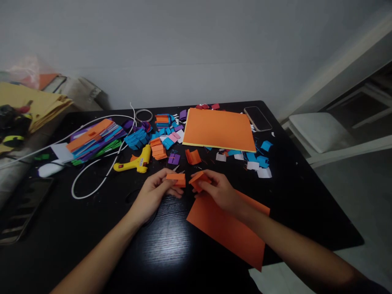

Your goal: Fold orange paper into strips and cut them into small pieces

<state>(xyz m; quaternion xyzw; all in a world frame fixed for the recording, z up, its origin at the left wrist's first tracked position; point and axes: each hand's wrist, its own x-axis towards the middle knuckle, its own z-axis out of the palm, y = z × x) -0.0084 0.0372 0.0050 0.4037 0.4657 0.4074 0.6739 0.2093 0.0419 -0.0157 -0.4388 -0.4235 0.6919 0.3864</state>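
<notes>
The person's left hand (153, 190) pinches a folded orange piece (177, 179) between thumb and fingers at the centre of the frame. The right hand (223, 192), just beside it, grips a second orange piece (199, 179); a narrow gap separates the two papers. An orange sheet (226, 237) lies askew on the black surface (122, 253), partly under the right forearm, at lower right of centre.

Beyond the hands, another folded orange bundle (192, 157) rests in the middle, with a small purple piece (174, 159) to its left. A yellow glue gun (142, 161) lies left of centre, near a stack of orange pieces (158, 150) and a blue bundle (137, 139). A white cable (92, 195) loops through the left half, beside a pile of coloured strips (94, 136). Right of top centre, a large orange sheet (219, 128) lies with yellow showing along its edge, and a phone (259, 118) sits at its right corner. Blue scraps (263, 161) and white scraps (264, 173) are scattered below them.
</notes>
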